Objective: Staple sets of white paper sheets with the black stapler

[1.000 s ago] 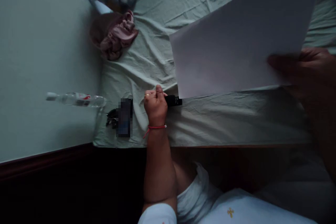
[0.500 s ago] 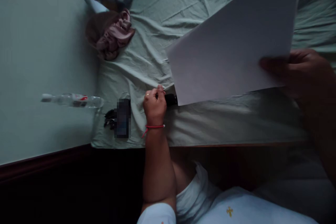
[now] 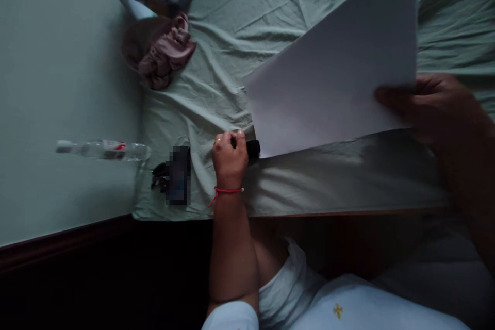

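My left hand (image 3: 230, 159), with a ring and a red string bracelet, is closed around a stubby black object (image 3: 253, 150). Only the object's right end shows; the fingers cover the rest, and I cannot make out its kind. The lower left corner of a large white paper sheet (image 3: 332, 72) meets or overlaps that black end; whether it is gripped there I cannot tell. On the right, my right hand (image 3: 436, 105) pinches the sheet's lower right part, thumb on top and the other fingers mostly out of sight beneath. The paper is held tilted above the green cloth.
A green wrinkled cloth (image 3: 216, 72) covers the bed-like surface. To the left lie a dark pixelated rectangular item (image 3: 179, 175), black keys or similar (image 3: 158, 175) and a clear plastic bottle (image 3: 102, 149). Crumpled pink fabric (image 3: 166, 54) lies by the wall (image 3: 58, 62).
The sheet and my right hand have shifted slightly left in view. My left hand keeps its grip on the black object and has turned a little. The surroundings shift slightly with the camera.
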The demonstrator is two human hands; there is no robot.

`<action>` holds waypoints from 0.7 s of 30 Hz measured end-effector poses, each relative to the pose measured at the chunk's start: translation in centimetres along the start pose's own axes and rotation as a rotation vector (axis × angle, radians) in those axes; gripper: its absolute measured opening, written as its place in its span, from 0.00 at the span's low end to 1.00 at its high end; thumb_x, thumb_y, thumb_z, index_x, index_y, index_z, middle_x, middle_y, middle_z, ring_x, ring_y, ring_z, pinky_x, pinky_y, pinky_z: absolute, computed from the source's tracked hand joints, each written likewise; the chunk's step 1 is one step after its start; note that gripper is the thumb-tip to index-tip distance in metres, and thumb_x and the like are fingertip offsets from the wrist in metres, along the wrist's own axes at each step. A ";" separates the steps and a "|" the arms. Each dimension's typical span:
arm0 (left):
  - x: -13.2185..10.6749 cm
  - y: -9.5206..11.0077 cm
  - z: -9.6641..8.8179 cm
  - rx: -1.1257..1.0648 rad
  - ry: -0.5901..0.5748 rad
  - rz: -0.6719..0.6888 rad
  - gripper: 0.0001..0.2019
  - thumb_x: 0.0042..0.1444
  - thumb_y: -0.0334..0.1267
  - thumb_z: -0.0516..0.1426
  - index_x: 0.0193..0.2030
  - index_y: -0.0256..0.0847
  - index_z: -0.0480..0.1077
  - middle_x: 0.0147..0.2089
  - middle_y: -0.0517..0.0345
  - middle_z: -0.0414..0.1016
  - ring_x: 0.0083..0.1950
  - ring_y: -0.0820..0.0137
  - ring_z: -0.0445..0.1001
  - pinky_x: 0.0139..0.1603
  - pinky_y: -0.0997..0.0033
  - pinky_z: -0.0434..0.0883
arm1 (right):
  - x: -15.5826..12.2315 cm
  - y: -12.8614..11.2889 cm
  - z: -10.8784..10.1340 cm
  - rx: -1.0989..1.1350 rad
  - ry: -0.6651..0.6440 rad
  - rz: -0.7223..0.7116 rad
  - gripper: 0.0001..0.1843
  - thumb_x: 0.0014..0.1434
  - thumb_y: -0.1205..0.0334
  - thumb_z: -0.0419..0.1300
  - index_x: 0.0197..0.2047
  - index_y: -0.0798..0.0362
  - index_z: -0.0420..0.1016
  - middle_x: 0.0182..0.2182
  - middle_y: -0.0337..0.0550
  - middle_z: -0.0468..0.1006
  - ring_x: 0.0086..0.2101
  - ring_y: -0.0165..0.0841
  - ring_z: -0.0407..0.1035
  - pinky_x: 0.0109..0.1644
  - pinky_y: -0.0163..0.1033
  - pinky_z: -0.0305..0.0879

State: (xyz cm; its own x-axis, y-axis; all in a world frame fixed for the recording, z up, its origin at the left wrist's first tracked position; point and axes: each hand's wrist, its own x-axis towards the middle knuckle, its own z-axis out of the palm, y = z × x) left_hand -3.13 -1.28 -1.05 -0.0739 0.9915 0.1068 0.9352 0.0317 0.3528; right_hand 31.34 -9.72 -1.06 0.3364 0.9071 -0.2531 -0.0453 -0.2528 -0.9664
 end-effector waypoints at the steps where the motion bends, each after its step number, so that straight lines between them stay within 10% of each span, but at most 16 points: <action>1: -0.1 0.1 0.0 0.012 -0.005 -0.007 0.12 0.64 0.39 0.51 0.28 0.47 0.57 0.37 0.49 0.74 0.45 0.58 0.74 0.55 0.56 0.70 | 0.0 0.0 0.1 -0.020 0.056 0.023 0.12 0.56 0.50 0.73 0.32 0.47 0.79 0.25 0.36 0.71 0.21 0.21 0.61 0.17 0.27 0.54; 16: -1.2 1.3 -0.5 0.150 -0.102 0.010 0.12 0.63 0.32 0.48 0.42 0.43 0.72 0.57 0.40 0.77 0.64 0.48 0.71 0.67 0.40 0.66 | 0.5 -0.4 0.6 -0.071 0.160 0.111 0.19 0.48 0.47 0.77 0.31 0.51 0.79 0.22 0.37 0.69 0.19 0.21 0.59 0.17 0.26 0.50; 21: -2.0 1.8 -0.2 0.196 -0.087 0.086 0.17 0.63 0.31 0.48 0.53 0.42 0.74 0.75 0.44 0.65 0.80 0.49 0.54 0.78 0.33 0.51 | 0.6 -0.7 0.8 0.013 0.106 0.100 0.31 0.32 0.39 0.81 0.27 0.54 0.76 0.20 0.37 0.67 0.19 0.21 0.60 0.19 0.27 0.49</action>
State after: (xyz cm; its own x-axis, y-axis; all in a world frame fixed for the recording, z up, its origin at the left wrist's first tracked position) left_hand -1.37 -3.24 -0.41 0.0312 0.9985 0.0447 0.9868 -0.0379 0.1572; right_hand 30.79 -8.70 -0.59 0.4267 0.8371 -0.3424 -0.0958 -0.3347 -0.9375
